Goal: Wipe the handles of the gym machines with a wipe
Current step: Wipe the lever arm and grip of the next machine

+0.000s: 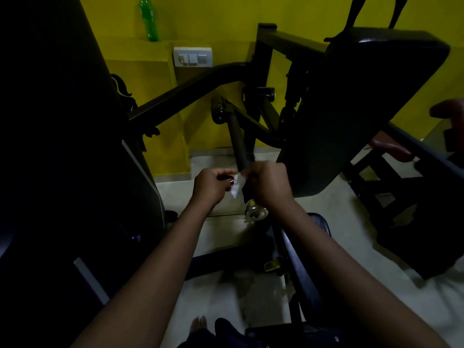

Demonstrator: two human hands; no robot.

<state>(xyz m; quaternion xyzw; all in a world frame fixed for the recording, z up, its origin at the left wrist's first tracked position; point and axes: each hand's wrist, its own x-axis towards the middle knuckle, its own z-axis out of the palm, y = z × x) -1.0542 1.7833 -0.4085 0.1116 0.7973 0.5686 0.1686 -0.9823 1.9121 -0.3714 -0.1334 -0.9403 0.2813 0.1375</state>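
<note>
Both forearms (155, 259) reach fwd: R hand (270, 184) fingers clamped round handle (238, 141), likely to steady it; L hand (213, 187) fingers pinch wipe (236, 187) just beside them.

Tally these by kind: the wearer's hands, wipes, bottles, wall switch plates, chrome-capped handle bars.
Wearer's bare hands: 2, left hand and right hand
Crumpled white wipe: 1
Green plastic bottle: 1
White wall switch plate: 1
Black chrome-capped handle bar: 1
Total: 6

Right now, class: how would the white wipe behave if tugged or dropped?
The wipe droops crumpled where the left hand pinches it, so likely floppy and very light. It looks thin, so a hard tug against the handle, gripped by the right hand, might tear it.
</note>
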